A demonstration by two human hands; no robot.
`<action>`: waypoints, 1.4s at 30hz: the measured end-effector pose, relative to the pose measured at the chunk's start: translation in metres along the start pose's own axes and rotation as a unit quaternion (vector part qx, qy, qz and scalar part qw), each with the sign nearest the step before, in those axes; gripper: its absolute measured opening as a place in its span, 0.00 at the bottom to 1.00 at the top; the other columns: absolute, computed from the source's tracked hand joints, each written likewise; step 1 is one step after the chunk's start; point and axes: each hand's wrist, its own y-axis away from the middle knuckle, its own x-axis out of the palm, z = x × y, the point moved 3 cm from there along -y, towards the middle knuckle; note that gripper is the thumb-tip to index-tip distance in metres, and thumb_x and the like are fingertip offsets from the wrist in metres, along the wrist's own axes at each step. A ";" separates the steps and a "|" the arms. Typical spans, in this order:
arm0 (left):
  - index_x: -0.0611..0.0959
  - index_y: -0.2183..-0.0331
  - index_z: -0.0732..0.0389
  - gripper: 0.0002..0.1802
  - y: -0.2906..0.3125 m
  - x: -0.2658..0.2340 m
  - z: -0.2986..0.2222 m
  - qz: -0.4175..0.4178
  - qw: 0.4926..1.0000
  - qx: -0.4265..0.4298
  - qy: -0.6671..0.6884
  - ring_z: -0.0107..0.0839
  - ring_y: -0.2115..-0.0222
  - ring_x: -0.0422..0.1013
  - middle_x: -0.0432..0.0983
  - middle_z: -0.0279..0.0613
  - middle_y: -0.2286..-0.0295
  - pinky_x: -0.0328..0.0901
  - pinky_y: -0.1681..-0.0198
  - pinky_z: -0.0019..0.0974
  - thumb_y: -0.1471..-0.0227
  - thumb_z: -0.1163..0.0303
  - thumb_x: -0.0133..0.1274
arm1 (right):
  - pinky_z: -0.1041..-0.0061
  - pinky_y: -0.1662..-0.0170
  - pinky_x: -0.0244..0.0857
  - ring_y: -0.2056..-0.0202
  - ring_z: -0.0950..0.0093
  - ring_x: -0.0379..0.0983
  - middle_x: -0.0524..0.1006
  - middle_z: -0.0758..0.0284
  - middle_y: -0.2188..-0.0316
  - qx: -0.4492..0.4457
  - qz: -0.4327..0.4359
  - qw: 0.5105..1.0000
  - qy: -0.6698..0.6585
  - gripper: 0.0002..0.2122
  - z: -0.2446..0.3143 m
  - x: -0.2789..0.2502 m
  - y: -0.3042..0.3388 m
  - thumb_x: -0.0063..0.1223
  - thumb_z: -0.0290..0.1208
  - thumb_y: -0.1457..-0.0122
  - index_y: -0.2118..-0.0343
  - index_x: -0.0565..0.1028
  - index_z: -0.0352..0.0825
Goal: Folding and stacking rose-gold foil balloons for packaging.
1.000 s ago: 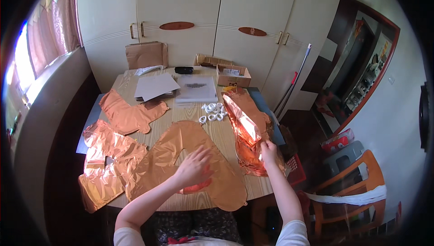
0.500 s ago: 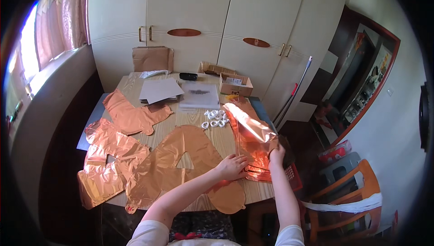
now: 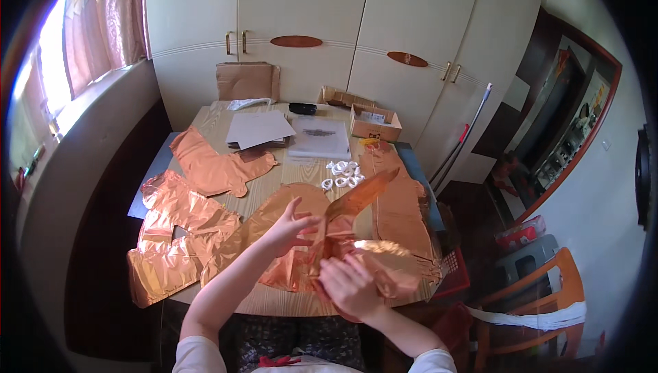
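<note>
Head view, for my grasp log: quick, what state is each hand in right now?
Left hand: open, by the raised foil.
Right hand: at the foil; whether its grip is closed cannot be told.

The overexposed window (image 3: 55, 64) at left puts glints on copper foil (image 3: 392, 263); corners fall black.

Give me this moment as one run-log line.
left hand: open, beside raised copper foil | right hand: against same foil, grip unclear | flat copper foil: right side of table
</note>
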 end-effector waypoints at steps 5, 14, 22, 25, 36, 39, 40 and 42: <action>0.46 0.35 0.55 0.59 0.018 -0.034 0.002 -0.073 0.973 0.053 -0.212 0.43 0.49 0.66 0.63 0.54 0.46 0.66 0.51 0.44 0.56 0.58 0.67 | 0.61 0.46 0.65 0.57 0.69 0.75 0.79 0.64 0.59 -0.054 0.035 0.998 -0.025 0.09 0.043 0.036 -0.002 0.54 0.32 0.50 0.67 0.79 0.35; 0.79 0.57 0.63 0.20 -0.010 -0.081 0.005 -0.193 0.849 0.134 -0.473 0.40 0.69 0.78 0.80 0.49 0.73 0.71 0.64 0.42 0.55 0.71 0.55 | 0.64 0.47 0.63 0.56 0.71 0.74 0.78 0.66 0.60 0.013 0.107 0.992 -0.066 0.10 0.079 0.053 0.005 0.55 0.33 0.50 0.66 0.78 0.35; 0.84 0.68 0.65 0.16 -0.080 -0.125 -0.001 -0.257 0.820 0.154 -0.487 0.42 0.77 0.78 0.80 0.51 0.78 0.71 0.71 0.40 0.52 0.62 0.53 | 0.66 0.42 0.60 0.47 0.68 0.68 0.75 0.64 0.52 0.098 0.195 0.963 -0.160 0.18 0.088 0.053 0.028 0.58 0.38 0.45 0.54 0.75 0.35; 0.84 0.70 0.62 0.16 -0.085 -0.120 -0.005 -0.270 0.835 0.124 -0.463 0.42 0.74 0.79 0.80 0.51 0.77 0.72 0.68 0.40 0.53 0.58 0.55 | 0.67 0.43 0.60 0.48 0.70 0.70 0.76 0.64 0.53 0.095 0.190 0.962 -0.174 0.17 0.088 0.053 0.033 0.58 0.38 0.46 0.55 0.75 0.35; 0.78 0.59 0.58 0.22 -0.050 -0.092 0.000 -0.225 0.758 0.162 -0.591 0.46 0.57 0.72 0.76 0.47 0.59 0.64 0.51 0.47 0.55 0.57 0.58 | 0.64 0.47 0.66 0.53 0.63 0.74 0.76 0.60 0.54 0.196 0.128 0.924 -0.303 0.15 0.038 0.012 0.024 0.56 0.32 0.43 0.54 0.75 0.34; 0.74 0.51 0.59 0.34 -0.015 -0.087 0.020 -0.186 0.662 0.208 -0.696 0.51 0.43 0.60 0.66 0.54 0.47 0.54 0.41 0.53 0.53 0.47 0.56 | 0.64 0.43 0.64 0.47 0.60 0.70 0.74 0.57 0.49 0.218 0.128 0.955 -0.158 0.16 -0.008 0.019 0.039 0.53 0.33 0.41 0.51 0.73 0.33; 0.73 0.48 0.59 0.37 -0.004 -0.088 0.028 -0.191 0.628 0.222 -0.721 0.53 0.40 0.56 0.63 0.56 0.44 0.52 0.39 0.54 0.53 0.44 0.56 | 0.63 0.42 0.62 0.47 0.62 0.70 0.74 0.57 0.49 0.218 0.145 0.954 -0.146 0.17 -0.022 0.029 0.045 0.51 0.35 0.40 0.51 0.73 0.32; 0.70 0.45 0.59 0.41 0.007 -0.087 0.035 -0.144 0.633 0.174 -0.741 0.57 0.38 0.50 0.57 0.58 0.41 0.48 0.38 0.57 0.52 0.39 0.53 | 0.61 0.40 0.59 0.44 0.63 0.68 0.73 0.58 0.47 0.219 0.215 0.945 -0.117 0.18 -0.044 0.043 0.055 0.50 0.37 0.39 0.50 0.73 0.33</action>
